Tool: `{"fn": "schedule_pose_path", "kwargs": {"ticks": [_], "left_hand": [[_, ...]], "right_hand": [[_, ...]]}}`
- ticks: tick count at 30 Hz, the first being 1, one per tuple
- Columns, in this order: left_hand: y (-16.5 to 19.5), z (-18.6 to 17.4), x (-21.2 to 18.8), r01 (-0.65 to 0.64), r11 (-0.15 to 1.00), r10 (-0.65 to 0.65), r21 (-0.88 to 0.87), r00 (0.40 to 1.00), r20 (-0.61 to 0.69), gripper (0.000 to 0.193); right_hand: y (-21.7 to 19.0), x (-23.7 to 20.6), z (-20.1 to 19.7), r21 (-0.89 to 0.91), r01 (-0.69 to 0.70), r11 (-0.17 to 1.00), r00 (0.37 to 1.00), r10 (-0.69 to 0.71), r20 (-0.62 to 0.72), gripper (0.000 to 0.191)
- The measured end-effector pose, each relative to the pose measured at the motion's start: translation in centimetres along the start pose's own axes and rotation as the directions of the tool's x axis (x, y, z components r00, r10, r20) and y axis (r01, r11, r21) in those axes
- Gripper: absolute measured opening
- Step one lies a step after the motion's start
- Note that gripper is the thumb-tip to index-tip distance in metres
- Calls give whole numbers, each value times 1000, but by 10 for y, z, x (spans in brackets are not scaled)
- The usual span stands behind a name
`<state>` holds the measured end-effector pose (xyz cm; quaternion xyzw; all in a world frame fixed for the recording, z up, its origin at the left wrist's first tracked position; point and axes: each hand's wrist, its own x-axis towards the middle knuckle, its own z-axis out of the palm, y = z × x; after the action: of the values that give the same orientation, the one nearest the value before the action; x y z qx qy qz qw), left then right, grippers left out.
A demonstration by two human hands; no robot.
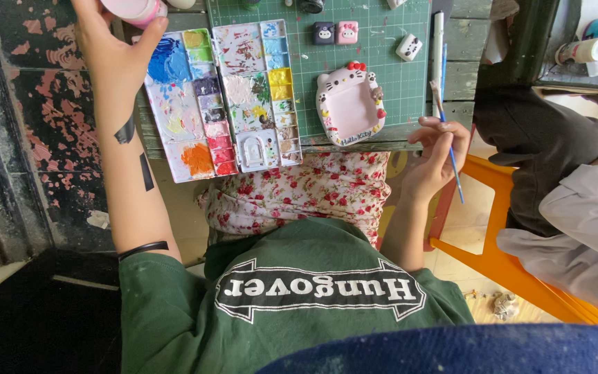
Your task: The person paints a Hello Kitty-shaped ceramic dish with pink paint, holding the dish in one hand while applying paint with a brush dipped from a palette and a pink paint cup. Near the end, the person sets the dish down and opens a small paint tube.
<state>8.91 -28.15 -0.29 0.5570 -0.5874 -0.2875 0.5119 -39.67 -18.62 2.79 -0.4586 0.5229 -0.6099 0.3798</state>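
- From my remote seat, the green cutting mat [382, 76] was the largest thing, filling the twelve o'clock stretch of the worn wooden table [461, 83].
- At ten o'clock lay the paint palette [219, 97], its two open halves crowded with wells of blue, yellow, orange and red.
- At one o'clock from centre lay the pink cat-shaped frame [349, 105], flat on the mat near the table's front edge.
- The left hand [112, 59] was stretched to eleven o'clock, fingers wrapped around a pink paint bottle [135, 10] at the picture's top edge.
- The right hand [434, 159] hung at three o'clock, just off the table edge, fingers pinched on a thin blue-handled paintbrush [449, 142], bristles up.
- I judged a good job needed the bottle kept over the palette and the brush tip kept off the flowered lap cloth [313, 190].
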Motion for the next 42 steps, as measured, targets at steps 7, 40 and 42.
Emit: {"fn": "schedule_pose_path", "kwargs": {"ticks": [7,40,42], "left_hand": [[41,0,-22,-134,898,236,419,950,-203,62],[87,197,12,-474,795,178,378,778,602,60],[94,193,12,-488,793,212,364,782,587,67]], "right_hand": [[6,0,4,-304,177,936,983,-180,17,21],[20,10,6,-621,403,672,899,-417,133,20],[19,9,6,-623,409,667,897,-417,143,19]]}}
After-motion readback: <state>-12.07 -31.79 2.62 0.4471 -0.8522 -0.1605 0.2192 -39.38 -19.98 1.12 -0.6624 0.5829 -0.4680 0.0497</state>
